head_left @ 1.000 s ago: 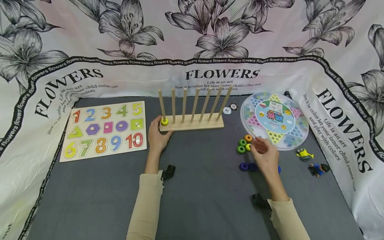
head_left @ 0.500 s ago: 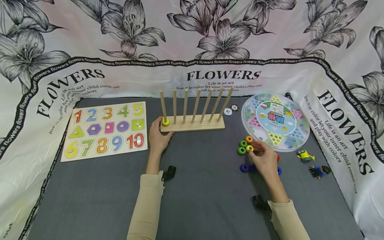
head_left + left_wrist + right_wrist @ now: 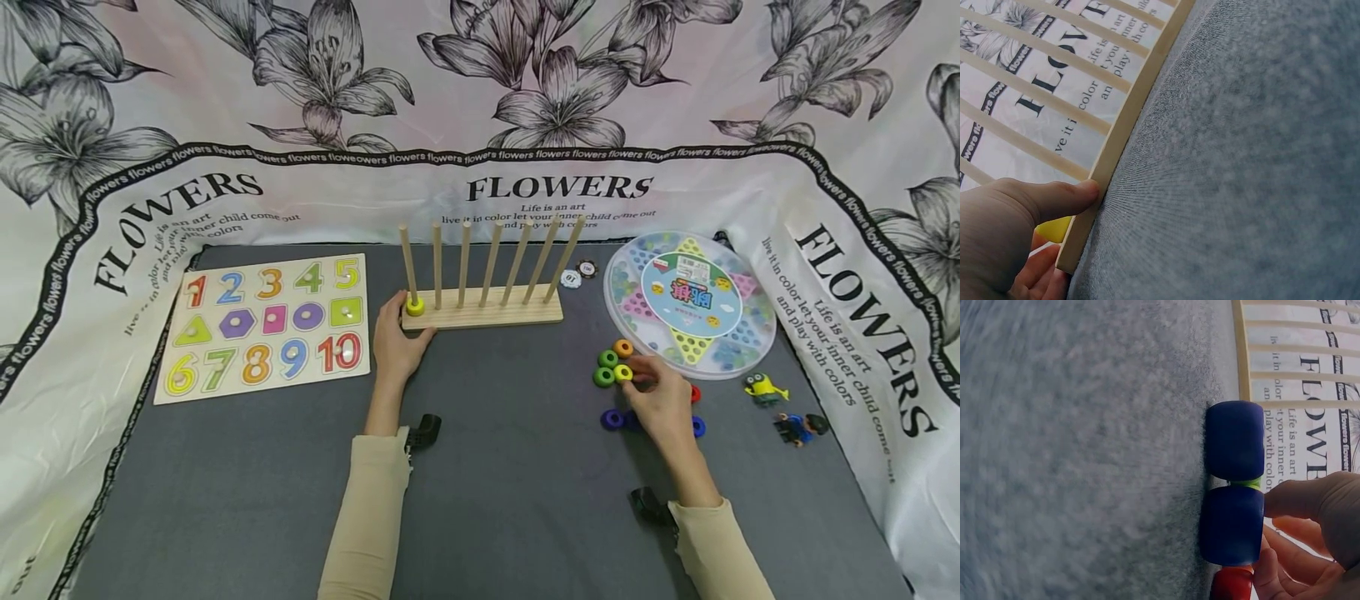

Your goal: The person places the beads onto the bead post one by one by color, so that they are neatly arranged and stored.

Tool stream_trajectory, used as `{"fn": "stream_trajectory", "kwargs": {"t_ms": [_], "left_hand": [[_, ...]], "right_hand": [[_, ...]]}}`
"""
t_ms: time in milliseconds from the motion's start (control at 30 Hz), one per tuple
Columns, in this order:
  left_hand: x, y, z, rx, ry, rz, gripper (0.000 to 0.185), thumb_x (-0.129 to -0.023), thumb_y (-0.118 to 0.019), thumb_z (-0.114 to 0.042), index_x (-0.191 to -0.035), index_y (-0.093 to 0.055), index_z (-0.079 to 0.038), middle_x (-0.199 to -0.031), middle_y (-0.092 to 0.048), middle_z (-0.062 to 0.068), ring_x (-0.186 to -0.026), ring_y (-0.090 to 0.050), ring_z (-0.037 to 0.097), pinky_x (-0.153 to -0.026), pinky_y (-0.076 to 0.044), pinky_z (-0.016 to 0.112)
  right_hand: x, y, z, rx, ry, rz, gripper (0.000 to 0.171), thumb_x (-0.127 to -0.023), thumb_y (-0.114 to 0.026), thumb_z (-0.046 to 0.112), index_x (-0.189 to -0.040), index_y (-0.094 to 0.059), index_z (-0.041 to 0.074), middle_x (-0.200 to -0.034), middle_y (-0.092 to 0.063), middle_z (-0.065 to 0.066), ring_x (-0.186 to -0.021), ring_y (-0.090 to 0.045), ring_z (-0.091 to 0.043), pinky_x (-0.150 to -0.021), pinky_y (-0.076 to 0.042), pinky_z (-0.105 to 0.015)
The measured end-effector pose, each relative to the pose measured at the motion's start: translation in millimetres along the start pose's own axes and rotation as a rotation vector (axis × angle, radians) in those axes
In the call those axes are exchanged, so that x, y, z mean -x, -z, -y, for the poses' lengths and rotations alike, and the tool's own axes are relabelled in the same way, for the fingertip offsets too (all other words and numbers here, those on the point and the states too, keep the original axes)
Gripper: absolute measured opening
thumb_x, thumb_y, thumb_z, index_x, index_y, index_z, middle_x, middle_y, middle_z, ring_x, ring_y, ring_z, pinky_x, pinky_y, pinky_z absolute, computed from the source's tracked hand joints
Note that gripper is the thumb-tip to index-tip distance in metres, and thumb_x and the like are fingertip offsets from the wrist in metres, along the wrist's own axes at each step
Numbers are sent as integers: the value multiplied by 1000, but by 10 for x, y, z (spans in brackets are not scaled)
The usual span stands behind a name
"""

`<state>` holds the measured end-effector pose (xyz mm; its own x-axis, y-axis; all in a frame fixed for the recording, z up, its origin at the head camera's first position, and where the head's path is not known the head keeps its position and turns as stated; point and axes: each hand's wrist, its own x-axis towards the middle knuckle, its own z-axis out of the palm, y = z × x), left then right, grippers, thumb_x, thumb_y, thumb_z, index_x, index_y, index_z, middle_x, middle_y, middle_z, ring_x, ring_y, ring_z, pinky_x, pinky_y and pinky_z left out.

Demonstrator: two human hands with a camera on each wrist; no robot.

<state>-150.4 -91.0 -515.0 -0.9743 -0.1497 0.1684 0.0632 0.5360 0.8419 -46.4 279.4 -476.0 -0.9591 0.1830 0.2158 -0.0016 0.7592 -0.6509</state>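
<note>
My left hand (image 3: pixel 399 343) grips the left end of a wooden peg stand (image 3: pixel 487 313); in the left wrist view the thumb (image 3: pixel 1066 199) presses on its base edge. A yellow bead (image 3: pixel 415 307) sits on the leftmost of several upright pegs. At the right, my right hand (image 3: pixel 660 400) pinches another yellow bead (image 3: pixel 623 373) between thumb and fingertips, low over the cloth. Touching or close by are green beads (image 3: pixel 603 377) and an orange bead (image 3: pixel 623 348). Blue beads (image 3: pixel 1235 440) and a red bead (image 3: pixel 1233 584) lie near that hand, partly hidden by it in the head view.
A number and shape puzzle board (image 3: pixel 262 329) lies at the left. A round game box (image 3: pixel 690 304) is behind the right hand. Two small toy figures (image 3: pixel 765 388) lie at the right, and two small discs (image 3: pixel 572 279) lie beside the stand. A printed sheet (image 3: pixel 555 83) rises behind.
The right hand's thumb and fingers have closed in on the yellow bead, which has shifted slightly. The left hand keeps its grip on the stand.
</note>
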Motion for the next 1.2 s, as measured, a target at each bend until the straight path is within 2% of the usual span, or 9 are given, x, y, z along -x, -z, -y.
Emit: {"fn": "stream_trajectory", "kwargs": {"t_ms": [167, 367, 633, 967, 1067, 1200], "left_hand": [[0, 2, 14, 0, -10, -5, 73, -80, -82, -9, -143, -47, 1, -144, -47, 20, -131, -46, 34, -107, -40, 45], [-20, 4, 4, -8, -14, -4, 73, -80, -81, -10, -143, -46, 1, -145, -46, 20, -133, -45, 34, -108, -39, 44], [-1, 9, 5, -19, -5, -5, 73, -80, -81, -10, -143, -46, 1, -144, -47, 20, -131, -46, 35, -108, -38, 46], [9, -7, 17, -8, -10, -15, 72, -80, -82, -9, -143, -47, 0, -144, -47, 20, -129, -47, 36, -107, -39, 48], [7, -4, 13, -4, -9, -14, 72, -80, -82, -9, -143, -47, 0, -144, -47, 20, -130, -47, 36, -107, -39, 49], [3, 3, 9, -3, -10, -13, 73, -80, -82, -9, -143, -47, 0, -144, -47, 20, -131, -46, 36, -107, -39, 48]], "right_hand": [[-22, 8, 34, -27, -1, -49, 29, -76, -74, -7, -105, -71, -4, -97, -73, -21, -78, -69, -35, -60, -40, -3], [-125, 23, 176, -91, -10, -102, 27, -79, -76, -1, -105, -71, -3, -94, -73, -19, -80, -70, -34, -64, -46, -4], [-341, -93, 552, -248, 44, -61, 26, -80, -76, -2, -104, -69, -6, -97, -72, -19, -82, -70, -32, -66, -52, -10], [-519, -351, 967, -343, 132, -23, 28, -79, -76, -3, -105, -69, -8, -97, -72, -22, -84, -71, -36, -66, -51, -9], [-551, -426, 1060, -357, 166, -16, 28, -78, -76, -4, -105, -69, -8, -97, -72, -21, -84, -71, -36, -66, -55, -16], [-583, -504, 1199, -357, 198, 2, 27, -78, -76, -3, -105, -69, -7, -99, -72, -19, -84, -71, -35, -67, -59, -34]]}}
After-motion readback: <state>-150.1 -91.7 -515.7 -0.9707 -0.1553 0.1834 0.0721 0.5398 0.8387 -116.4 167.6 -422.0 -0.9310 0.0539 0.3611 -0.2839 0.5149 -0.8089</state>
